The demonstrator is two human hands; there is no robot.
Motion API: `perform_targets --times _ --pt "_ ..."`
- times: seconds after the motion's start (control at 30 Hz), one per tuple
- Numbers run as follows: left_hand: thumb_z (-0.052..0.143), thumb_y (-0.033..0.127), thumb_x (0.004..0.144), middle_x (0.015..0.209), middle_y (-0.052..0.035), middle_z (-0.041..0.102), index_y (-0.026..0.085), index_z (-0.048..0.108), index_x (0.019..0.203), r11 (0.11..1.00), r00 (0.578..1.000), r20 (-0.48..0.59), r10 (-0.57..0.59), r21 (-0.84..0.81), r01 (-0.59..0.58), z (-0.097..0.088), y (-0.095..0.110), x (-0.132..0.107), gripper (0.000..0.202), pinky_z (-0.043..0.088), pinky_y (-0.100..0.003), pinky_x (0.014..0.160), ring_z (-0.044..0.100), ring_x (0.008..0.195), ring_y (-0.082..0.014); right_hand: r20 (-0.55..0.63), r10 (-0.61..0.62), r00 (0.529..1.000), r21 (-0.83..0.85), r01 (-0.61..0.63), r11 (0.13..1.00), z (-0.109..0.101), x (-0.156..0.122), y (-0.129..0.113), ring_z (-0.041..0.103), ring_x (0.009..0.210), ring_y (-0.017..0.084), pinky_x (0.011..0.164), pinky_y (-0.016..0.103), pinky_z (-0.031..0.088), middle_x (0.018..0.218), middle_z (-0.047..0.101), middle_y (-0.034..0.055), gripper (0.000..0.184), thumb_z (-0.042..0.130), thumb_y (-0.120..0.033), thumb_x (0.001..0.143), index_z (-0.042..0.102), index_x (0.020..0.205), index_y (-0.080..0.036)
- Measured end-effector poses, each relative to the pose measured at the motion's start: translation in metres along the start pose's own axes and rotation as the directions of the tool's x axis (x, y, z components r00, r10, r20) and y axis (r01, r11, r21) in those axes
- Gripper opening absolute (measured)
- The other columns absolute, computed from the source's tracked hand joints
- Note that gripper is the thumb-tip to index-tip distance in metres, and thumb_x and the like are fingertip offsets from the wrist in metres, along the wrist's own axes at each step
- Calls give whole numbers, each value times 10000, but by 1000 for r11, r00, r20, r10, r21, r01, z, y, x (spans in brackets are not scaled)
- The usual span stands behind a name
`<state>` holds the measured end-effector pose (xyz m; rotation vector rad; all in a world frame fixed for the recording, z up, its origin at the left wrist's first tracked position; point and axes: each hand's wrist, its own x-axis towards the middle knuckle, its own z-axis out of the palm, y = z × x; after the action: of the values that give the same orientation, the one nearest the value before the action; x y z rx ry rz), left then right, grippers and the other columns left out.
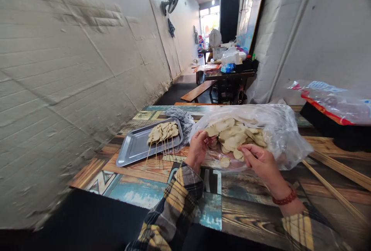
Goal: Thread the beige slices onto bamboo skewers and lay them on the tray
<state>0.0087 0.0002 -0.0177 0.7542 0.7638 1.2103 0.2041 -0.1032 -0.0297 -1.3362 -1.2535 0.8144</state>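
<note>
A clear plastic bag (285, 135) lies open on the table, and a heap of flat, pale beige food slices (232, 135) spills at its mouth. At the heap's left edge, my left hand (198, 149) is closed, with a pale slice (212, 131) at its fingertips. My right hand (261, 162) pinches at the heap's front edge beside another slice; what lies between its fingertips is too small to tell. To the left, a metal tray (130, 148) carries several skewered slices (162, 132), their thin sticks pointing toward me.
Bamboo skewers (342, 169) lie on the patterned wooden table (243, 208) at the right. A crumpled grey plastic bag (177, 115) sits behind the tray. A black container with red-edged plastic packaging (333, 104) stands at the far right. Beyond are a bench (199, 90) and a cluttered table.
</note>
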Motion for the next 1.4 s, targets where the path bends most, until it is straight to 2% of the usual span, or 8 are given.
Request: perform_targets --times 0.17,0.27,0.4,0.6,0.77,0.93,1.2,1.4 --pt "918 324 531 676 61 614 179 546 806 992 988 -91 125 -23 -127 -10 0 6 485 472 -205 580 579 561 -68 185 24 982 -74 -11 997 5 -6 -2 463 450 126 476 249 352 479 519 -48 369 588 -506 892 745 854 -175" --pt "908 293 533 734 46 645 186 528 826 987 979 -141 150 -42 -158 -13 1 9 492 499 -225 634 641 620 -93 224 21 974 -131 9 991 8 -8 -5 480 433 129 468 249 368 464 538 -40 373 579 -506 886 753 820 -184" --pt "882 244 561 792 10 690 190 506 849 984 978 -150 144 -83 -158 -16 4 10 477 545 -292 748 698 680 -134 216 14 976 -169 23 985 10 -8 -6 507 409 142 451 254 393 450 558 -31 367 573 -500 869 759 812 -189" --pt "867 248 553 769 35 666 203 492 855 980 969 -163 188 -39 -197 -13 4 9 483 554 -312 755 672 674 -129 226 16 974 -199 31 979 12 -9 -10 530 406 144 441 254 413 485 579 -27 342 575 -487 867 748 780 -205" --pt "852 250 563 862 7 685 194 543 907 977 966 -155 206 -22 -212 -10 3 8 466 550 -318 778 675 750 -141 237 -2 972 -224 57 973 11 -9 -7 538 428 153 462 259 417 479 572 -29 369 553 -501 891 750 783 -209" --pt "839 227 582 858 2 696 192 569 883 978 969 -138 206 -15 -210 -9 3 7 407 558 -322 794 685 763 -146 232 -18 973 -244 76 967 11 -9 -3 538 437 156 477 263 415 468 566 -33 383 550 -517 904 753 794 -212" --pt "855 234 576 791 19 679 179 591 782 967 956 -148 254 67 -247 -8 -1 8 339 570 -306 757 673 712 -134 232 -4 973 -286 72 956 11 -9 -1 547 455 164 506 274 399 475 562 -29 394 524 -512 914 741 793 -206" --pt "833 259 616 721 24 663 170 628 762 946 948 -121 296 172 -274 -9 -4 9 267 527 -259 701 640 660 -119 234 -16 972 -319 92 943 12 -9 2 558 474 169 525 280 398 498 572 -23 402 502 -500 935 738 810 -199"
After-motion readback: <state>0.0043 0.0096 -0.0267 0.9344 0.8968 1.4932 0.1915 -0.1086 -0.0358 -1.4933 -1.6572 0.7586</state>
